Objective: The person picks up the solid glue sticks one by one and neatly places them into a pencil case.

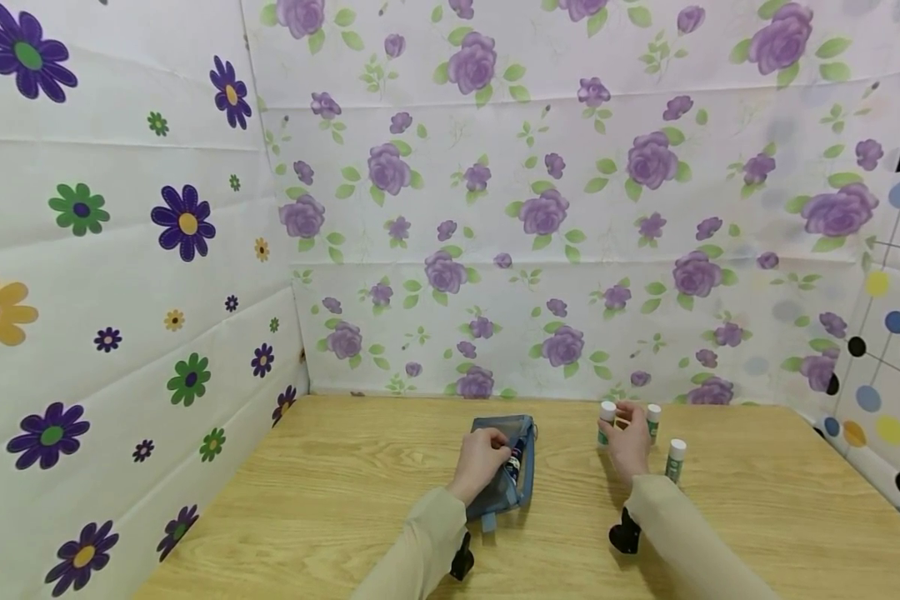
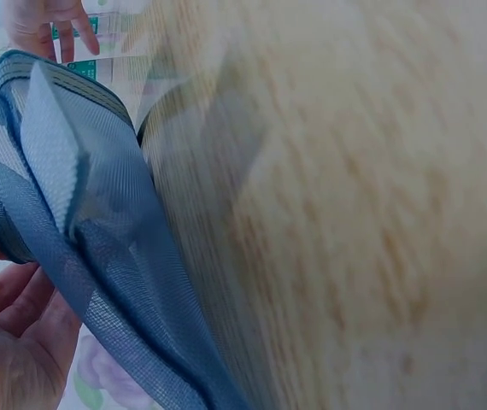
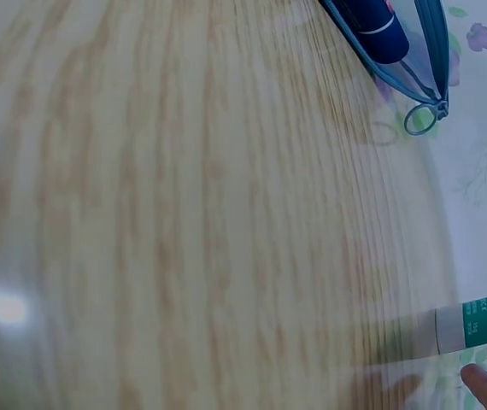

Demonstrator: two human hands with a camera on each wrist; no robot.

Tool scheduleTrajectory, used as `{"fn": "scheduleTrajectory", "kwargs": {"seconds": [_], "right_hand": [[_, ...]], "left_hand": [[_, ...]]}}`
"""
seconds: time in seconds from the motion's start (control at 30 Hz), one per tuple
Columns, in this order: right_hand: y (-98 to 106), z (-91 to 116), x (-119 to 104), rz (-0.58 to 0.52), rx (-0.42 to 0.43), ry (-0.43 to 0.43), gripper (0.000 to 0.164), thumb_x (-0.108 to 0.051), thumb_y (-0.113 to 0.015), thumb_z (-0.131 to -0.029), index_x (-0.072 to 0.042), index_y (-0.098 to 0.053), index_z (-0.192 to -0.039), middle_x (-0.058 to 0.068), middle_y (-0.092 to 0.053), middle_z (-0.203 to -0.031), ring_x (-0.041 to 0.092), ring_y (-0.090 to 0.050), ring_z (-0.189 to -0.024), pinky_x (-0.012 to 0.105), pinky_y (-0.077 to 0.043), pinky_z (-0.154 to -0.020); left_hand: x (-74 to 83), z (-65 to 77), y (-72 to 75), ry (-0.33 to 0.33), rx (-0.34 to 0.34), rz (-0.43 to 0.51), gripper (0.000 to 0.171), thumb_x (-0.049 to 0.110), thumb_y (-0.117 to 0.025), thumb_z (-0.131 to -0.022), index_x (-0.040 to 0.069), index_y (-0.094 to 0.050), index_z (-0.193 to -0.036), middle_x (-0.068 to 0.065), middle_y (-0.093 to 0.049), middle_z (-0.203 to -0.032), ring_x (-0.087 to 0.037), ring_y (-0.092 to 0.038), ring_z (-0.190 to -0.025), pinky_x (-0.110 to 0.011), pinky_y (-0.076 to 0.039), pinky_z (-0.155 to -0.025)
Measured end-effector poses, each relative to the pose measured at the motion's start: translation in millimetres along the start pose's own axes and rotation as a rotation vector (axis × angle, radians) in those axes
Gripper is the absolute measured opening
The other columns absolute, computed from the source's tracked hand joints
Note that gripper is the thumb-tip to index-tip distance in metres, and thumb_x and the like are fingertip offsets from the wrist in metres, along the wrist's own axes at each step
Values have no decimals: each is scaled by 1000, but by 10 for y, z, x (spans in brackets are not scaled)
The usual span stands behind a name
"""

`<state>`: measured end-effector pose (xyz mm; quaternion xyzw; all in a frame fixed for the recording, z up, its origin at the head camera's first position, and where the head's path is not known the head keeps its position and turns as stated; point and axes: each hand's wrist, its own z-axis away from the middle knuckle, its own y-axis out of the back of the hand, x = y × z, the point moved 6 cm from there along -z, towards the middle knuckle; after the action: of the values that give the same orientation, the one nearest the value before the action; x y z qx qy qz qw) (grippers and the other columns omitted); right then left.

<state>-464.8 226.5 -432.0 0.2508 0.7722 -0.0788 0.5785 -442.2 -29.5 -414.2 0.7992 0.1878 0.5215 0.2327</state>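
A blue mesh zip pouch [image 1: 495,496] lies on the table with its zip side facing right. My left hand [image 1: 482,458] holds the pouch at its opening; in the left wrist view its thumb and fingers are around the mesh edge. Inside the pouch is a dark blue stick tube [image 1: 515,460], also visible in the right wrist view. My right hand [image 1: 630,442] is beside an upright white-capped green glue stick [image 1: 607,412], fingers spread and extended. In the right wrist view a fingertip [image 3: 483,384] lies close to this glue stick [image 3: 483,323], with a small gap showing.
A second glue stick [image 1: 653,423] stands just right of my right hand, and a third glue stick [image 1: 675,461] stands nearer me. The wooden table [image 1: 330,500] meets flowered cloth walls [image 1: 435,333] at the back and left, and a dotted cloth [image 1: 892,375] at the right.
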Motion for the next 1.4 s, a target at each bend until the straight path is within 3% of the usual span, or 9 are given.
{"fn": "scheduleTrajectory", "kwargs": {"seconds": [0.4,0.7,1.23,1.4], "right_hand": [[9,-34,102,49,-54,-14,39,2,-59,-84,5,-41,-118,26,-45,-112,40,-45,-104,49,-37,-83],[29,-18,119,27,-50,-16,38,2,-59,-84,5,-42,-118,26,-45,-110,40,-45,-102,49,-38,-83],[-56,98,-79,4,-97,2,37,-2,-61,-85,5,-43,-117,26,-48,-111,38,-48,-102,46,-42,-80],[-95,128,-129,-55,-143,-22,42,-2,-60,-86,5,-41,-122,26,-46,-114,38,-47,-104,44,-43,-81]], "left_hand": [[20,29,-28,-11,-5,6,11,0,-60,-80,-2,-66,-89,2,-56,-71,-10,-51,-62,-26,-43,-53],[21,43,-25,-12,-11,16,12,0,-59,-82,-4,-65,-92,2,-55,-72,-10,-50,-61,-27,-42,-52],[9,30,-12,-14,-3,34,12,-2,-58,-81,-4,-65,-91,1,-56,-72,-10,-51,-62,-27,-43,-53],[22,43,11,-76,12,50,11,0,-57,-81,-3,-65,-88,1,-55,-70,-10,-51,-60,-27,-43,-51]]}}
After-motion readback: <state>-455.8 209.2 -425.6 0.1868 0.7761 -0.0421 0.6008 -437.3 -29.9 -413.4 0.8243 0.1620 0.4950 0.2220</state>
